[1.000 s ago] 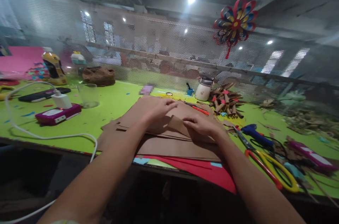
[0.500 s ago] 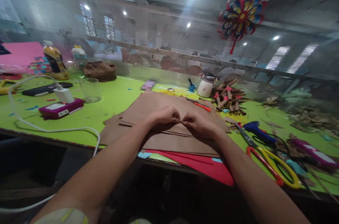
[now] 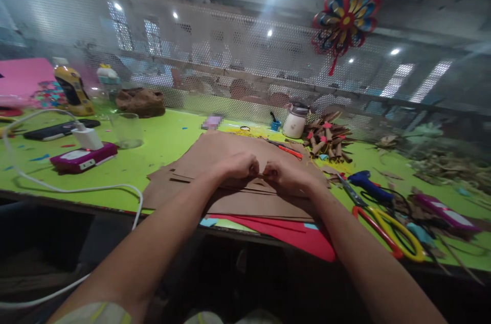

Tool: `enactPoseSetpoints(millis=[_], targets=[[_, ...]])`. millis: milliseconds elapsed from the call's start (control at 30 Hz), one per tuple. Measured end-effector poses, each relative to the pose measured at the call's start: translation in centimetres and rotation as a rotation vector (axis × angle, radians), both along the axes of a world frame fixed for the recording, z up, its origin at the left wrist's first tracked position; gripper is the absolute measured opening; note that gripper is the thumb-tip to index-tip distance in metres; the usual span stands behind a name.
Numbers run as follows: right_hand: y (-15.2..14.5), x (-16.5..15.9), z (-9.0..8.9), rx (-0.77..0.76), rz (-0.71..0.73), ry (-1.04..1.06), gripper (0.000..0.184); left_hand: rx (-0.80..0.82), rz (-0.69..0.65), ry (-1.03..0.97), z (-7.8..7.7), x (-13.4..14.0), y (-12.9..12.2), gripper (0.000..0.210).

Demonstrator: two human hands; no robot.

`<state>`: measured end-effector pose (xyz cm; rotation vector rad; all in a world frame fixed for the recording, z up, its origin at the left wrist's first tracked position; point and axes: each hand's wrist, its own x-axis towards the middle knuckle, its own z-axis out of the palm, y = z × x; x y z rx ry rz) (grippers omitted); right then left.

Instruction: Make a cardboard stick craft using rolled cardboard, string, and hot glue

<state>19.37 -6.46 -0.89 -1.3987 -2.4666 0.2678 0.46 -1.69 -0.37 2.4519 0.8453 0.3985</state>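
Observation:
My left hand (image 3: 242, 165) and my right hand (image 3: 282, 173) meet over a stack of brown paper sheets (image 3: 226, 144). Both are closed in a pinch, fingertips a small gap apart. Between them shows a thin bit of brown paper (image 3: 261, 176); whether it is a loose strip or the edge of the top sheet I cannot tell. The sheets overlap unevenly near the table's front edge. From under them sticks out red paper (image 3: 310, 242). An orange-handled pair of scissors (image 3: 289, 151) lies on the stack, beyond my right hand.
Large scissors with red and yellow handles (image 3: 399, 234) and a blue glue gun (image 3: 370, 186) lie right. Behind are rolled brown paper pieces (image 3: 330, 140) and a white jar (image 3: 295, 123). Left are a purple power strip (image 3: 82, 159), a white cable (image 3: 76, 190) and a clear cup (image 3: 128, 132).
The whole view has shifted slightly, so things sit a little further left. Both hands stay pinched in nearly the same spot, with the paper edges below them a little more lifted.

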Motion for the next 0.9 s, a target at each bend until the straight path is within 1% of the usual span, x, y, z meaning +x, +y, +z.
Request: enactPoseSetpoints(millis=[67, 167, 233, 333, 433, 533, 667, 733, 800, 900], targets=[[0.1, 0.2, 0.2, -0.021, 0.034, -0.027, 0.019, 0.040, -0.009, 0.084, 0.4, 0.0, -0.3, 0.018], [-0.2, 0.2, 0.6, -0.017, 0.054, -0.059, 0.021, 0.062, -0.005, 0.151, 0.8, 0.0, -0.5, 0.021], [-0.4, 0.2, 0.7, -0.006, 0.062, -0.075, 0.020, 0.077, -0.015, 0.175, 0.9, 0.0, -0.5, 0.021], [-0.3, 0.4, 0.4, -0.032, 0.049, -0.073, 0.020, 0.112, -0.047, 0.208, 1.0, -0.2, -0.5, 0.023], [0.0, 0.7, 0.0, -0.050, 0.038, -0.087, 0.023, 0.147, -0.045, 0.242, 1.2, -0.5, -0.6, 0.021], [-0.3, 0.7, 0.3, -0.044, 0.026, -0.135, 0.025, 0.186, -0.039, 0.232, 1.4, -0.9, -0.9, 0.020], [-1.4, 0.2, 1.3, 0.001, 0.026, -0.169, 0.019, 0.209, -0.031, 0.233, 1.8, -0.9, -1.4, 0.018], [-1.9, -0.2, 1.5, 0.018, -0.004, -0.209, 0.013, 0.224, -0.028, 0.247, 1.9, -0.8, -1.6, 0.015], [-2.0, -0.6, 1.4, 0.026, -0.049, -0.255, 0.008, 0.239, -0.035, 0.256, 1.9, -0.6, -1.6, 0.014], [-1.6, -1.1, 0.7, 0.060, -0.079, -0.293, 0.010, 0.251, -0.037, 0.252, 1.7, -0.3, -1.3, 0.012]])
